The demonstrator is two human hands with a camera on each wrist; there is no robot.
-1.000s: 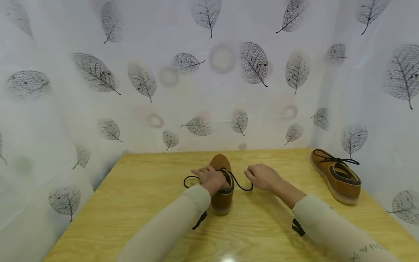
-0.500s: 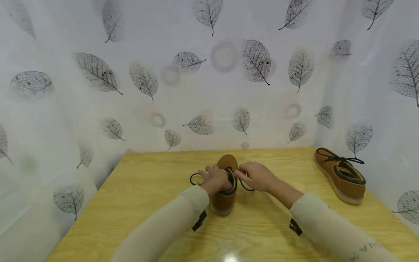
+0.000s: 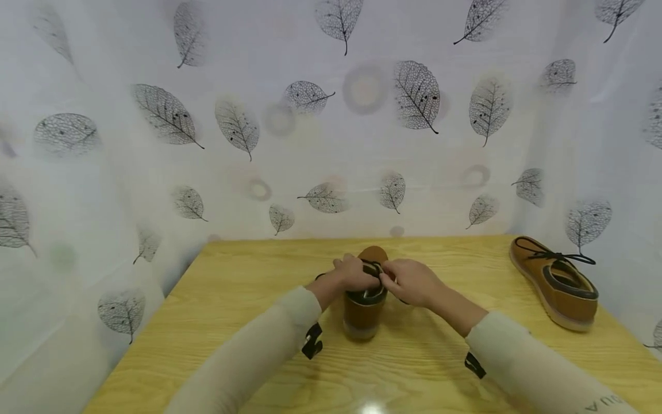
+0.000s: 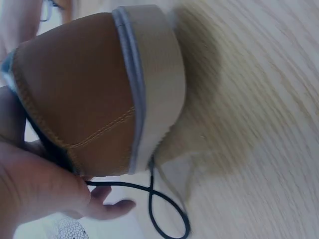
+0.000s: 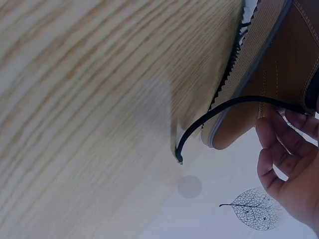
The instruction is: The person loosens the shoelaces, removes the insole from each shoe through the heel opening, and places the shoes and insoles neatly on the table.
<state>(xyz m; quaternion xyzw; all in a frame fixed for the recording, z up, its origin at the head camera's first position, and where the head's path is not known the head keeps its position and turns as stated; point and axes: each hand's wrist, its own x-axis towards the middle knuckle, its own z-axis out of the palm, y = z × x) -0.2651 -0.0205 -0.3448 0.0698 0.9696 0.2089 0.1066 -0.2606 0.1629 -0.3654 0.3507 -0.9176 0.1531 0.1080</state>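
Observation:
A brown leather shoe (image 3: 362, 316) stands on the table, toe pointing away and heel toward me. Over its left side reaches my left hand (image 3: 347, 275), with the thumb stretched across the opening; what its fingertips hold I cannot tell. In the left wrist view, that hand lies along the collar beside the heel (image 4: 79, 84), near a loop of black lace (image 4: 172, 199). At the right edge of the opening, my right hand (image 3: 416, 282) pinches the black shoelace (image 5: 209, 114) with thumb and fingers. The lace's free end curves down to the tabletop in the right wrist view.
A matching brown shoe (image 3: 558, 287) with a tied black bow sits near the table's right edge. The light wooden table (image 3: 248, 345) ends at a white curtain (image 3: 331, 144) printed with dark leaves.
From the right, my right hand has come in to the shoe's collar. My left hand has lifted from its spread pose and shifted right over the opening. The head view has turned slightly left.

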